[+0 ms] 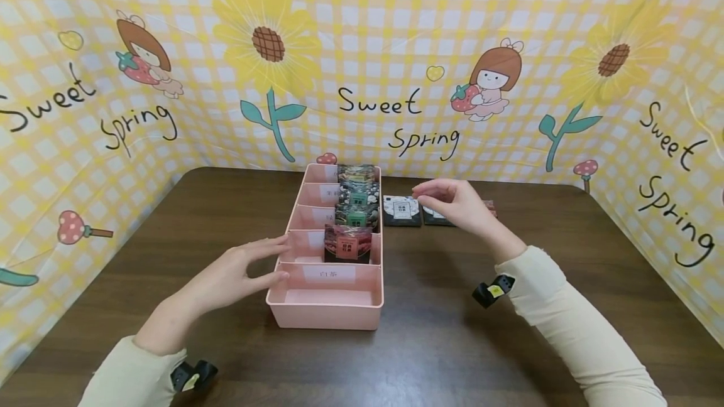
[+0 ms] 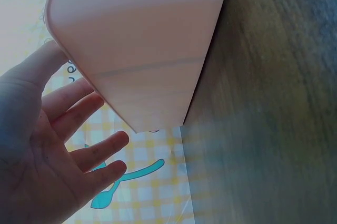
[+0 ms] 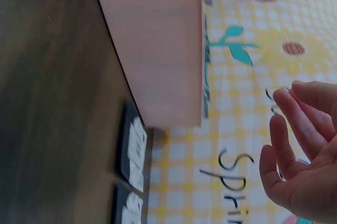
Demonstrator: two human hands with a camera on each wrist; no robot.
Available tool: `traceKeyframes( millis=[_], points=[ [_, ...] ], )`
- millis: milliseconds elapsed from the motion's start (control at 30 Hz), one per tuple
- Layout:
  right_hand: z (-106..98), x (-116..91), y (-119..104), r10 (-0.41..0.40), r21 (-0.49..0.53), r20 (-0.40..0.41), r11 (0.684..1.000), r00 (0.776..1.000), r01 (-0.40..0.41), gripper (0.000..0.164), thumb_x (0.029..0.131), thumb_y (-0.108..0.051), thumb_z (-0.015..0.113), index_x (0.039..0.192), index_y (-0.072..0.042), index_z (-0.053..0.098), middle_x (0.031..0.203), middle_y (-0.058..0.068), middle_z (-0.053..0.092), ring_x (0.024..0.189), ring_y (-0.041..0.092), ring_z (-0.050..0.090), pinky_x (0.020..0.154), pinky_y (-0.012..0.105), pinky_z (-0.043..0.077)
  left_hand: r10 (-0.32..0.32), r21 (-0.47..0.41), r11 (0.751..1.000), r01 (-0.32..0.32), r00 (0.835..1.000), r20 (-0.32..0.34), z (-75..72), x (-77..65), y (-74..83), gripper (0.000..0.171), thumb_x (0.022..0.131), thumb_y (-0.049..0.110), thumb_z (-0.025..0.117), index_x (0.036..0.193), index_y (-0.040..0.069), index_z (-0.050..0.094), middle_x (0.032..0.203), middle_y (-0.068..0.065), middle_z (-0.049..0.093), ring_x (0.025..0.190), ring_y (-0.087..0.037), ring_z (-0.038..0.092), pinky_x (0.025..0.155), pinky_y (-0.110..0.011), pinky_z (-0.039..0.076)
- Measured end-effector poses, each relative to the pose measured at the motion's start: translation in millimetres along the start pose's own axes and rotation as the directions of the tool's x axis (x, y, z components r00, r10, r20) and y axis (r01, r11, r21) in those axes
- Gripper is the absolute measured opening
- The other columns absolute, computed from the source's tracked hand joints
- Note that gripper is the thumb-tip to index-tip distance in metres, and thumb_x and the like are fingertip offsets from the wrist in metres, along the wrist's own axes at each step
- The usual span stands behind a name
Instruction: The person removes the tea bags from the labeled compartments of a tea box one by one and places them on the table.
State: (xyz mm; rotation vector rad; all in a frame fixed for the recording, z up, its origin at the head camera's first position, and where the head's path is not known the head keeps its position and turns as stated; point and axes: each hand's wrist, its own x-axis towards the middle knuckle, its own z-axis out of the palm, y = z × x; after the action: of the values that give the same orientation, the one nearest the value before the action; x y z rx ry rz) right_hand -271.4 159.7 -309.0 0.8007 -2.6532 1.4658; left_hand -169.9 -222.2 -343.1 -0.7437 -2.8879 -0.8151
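Sachets (image 1: 403, 211) lie flat on the table (image 1: 430, 331), just beside the box (image 1: 323, 317) on its right, so a light pinch at the edge would likely lift just 1 cleanly, with the box steadied from its left. The left hand (image 1: 226, 274) is spread, thumb and fingers at the box's left rim; the right hand (image 1: 460, 207) hangs over the sachets, thumb and fingertips drawn narrow, nothing visible between them.

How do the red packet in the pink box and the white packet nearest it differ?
The red packet stands in the pink box; the white packet lies on the table. The red packet's label is red, the white packet's white. Both have a dark lower band.
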Motion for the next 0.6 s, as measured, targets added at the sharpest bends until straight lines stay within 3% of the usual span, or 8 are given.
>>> traceKeyframes(
  millis=[133,367,600],
  points=[
    [15.6,-1.1,-4.0,-0.019,-0.023,0.031,1.000,0.999,0.019,0.024,0.090,-0.015,0.062,0.110,-0.004,0.067,0.109,0.015,0.069,0.089,0.007,0.064,0.076,0.021,0.053,-0.003,-0.001,1.000,0.003,1.000,0.001,-0.4,-0.1,0.2,0.049,0.088,0.040,0.062,0.126,0.010,0.059,0.139,-0.008,0.052,0.130,-0.034,0.045,0.103,-0.052,0.039],
    [43.2,3.5,-3.7,-0.065,-0.049,0.086,0.996,0.994,0.069,0.022,0.089,-0.014,0.063,0.107,-0.002,0.069,0.104,0.013,0.071,0.093,0.019,0.066,0.080,0.026,0.053,-0.002,-0.002,1.000,0.002,1.000,-0.001,-0.7,-0.1,0.4,0.049,0.088,0.040,0.062,0.126,0.010,0.060,0.138,-0.008,0.052,0.130,-0.033,0.046,0.103,-0.052,0.039],
    [61.8,8.4,-2.2,-0.090,-0.115,0.121,0.988,0.989,0.104,0.023,0.088,-0.016,0.064,0.107,-0.003,0.070,0.105,0.008,0.072,0.097,0.018,0.067,0.084,0.030,0.054,0.001,0.001,1.000,-0.001,1.000,-0.006,0.1,-0.7,-0.8,0.048,0.088,0.039,0.063,0.125,0.010,0.060,0.138,-0.008,0.053,0.130,-0.032,0.046,0.103,-0.051,0.039]
  ],
)
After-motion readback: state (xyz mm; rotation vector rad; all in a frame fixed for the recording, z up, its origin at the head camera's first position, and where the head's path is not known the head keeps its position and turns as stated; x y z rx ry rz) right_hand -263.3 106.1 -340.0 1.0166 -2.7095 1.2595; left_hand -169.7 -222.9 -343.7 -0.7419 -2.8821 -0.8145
